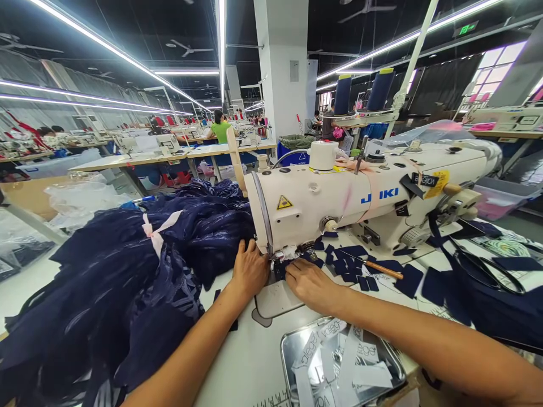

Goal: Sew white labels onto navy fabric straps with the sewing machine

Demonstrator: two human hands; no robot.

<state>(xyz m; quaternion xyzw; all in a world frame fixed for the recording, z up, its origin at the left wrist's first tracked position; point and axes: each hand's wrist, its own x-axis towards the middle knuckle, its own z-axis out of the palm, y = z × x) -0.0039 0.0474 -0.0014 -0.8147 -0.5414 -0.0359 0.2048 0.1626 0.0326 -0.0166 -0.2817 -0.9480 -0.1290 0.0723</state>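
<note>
A white JUKI sewing machine stands across the table. Under its needle area lies a small dark navy fabric piece. My left hand is at the left of the needle area, fingers bent against the navy cloth; what its fingertips hold is hidden. On the right side of the needle, my right hand presses its closed fingers on the edge of the small navy piece. A large heap of navy garments, tied with a pale pink strip, lies left of my left hand.
A metal tray of printed white labels sits at the front. Right of the needle lie navy scraps, a wooden-handled tool and black scissors. People sit at other machines behind.
</note>
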